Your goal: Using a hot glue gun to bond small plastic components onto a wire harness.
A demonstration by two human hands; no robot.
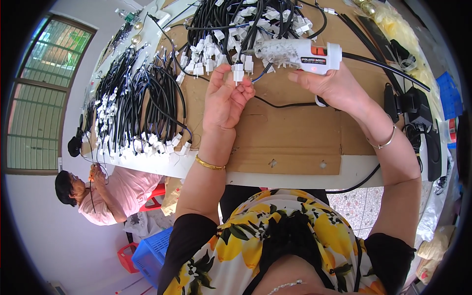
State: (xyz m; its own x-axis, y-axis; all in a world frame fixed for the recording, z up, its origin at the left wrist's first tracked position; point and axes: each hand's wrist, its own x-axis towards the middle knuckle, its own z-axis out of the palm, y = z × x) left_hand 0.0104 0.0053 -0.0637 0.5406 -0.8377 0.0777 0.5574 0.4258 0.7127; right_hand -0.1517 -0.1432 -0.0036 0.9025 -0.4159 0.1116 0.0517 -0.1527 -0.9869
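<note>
Left fingers [246, 91] pinch a white connector [238, 75], likely steadying it near the nozzle [249, 52]. Right fingers [310, 81] grip the glue gun [302, 53].

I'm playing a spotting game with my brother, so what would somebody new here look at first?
Probably the white glue gun in the right hand, its nozzle pointing left, near the white connector in the left hand. Next, perhaps, the black cables heaped at the table's left and top middle, then the bright lemon-print top at the bottom.
</note>
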